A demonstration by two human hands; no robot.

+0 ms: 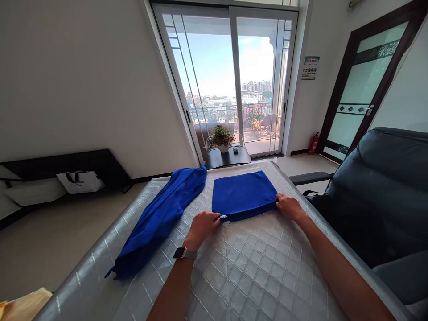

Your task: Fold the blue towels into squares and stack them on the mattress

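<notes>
A blue folded cloth (245,192) lies flat in a near rectangle on the quilted, plastic-covered mattress (254,263). At its near left corner, my left hand (204,226) pinches the edge, where a small white tag shows; a watch is on that wrist. My right hand (289,207) grips the near right corner, fingers closed on the fabric. The near edge between both hands looks slightly raised. Left of it, a second blue cloth (163,214) lies loosely bunched in a long slanting strip, touched by neither hand.
Beyond the mattress, a potted plant (222,139) stands on a dark chair seat (214,159) before the sliding glass door (234,80). A black armchair (384,187) borders the right side. On the left, a white bag (80,182) rests by a black headboard-like panel (96,162).
</notes>
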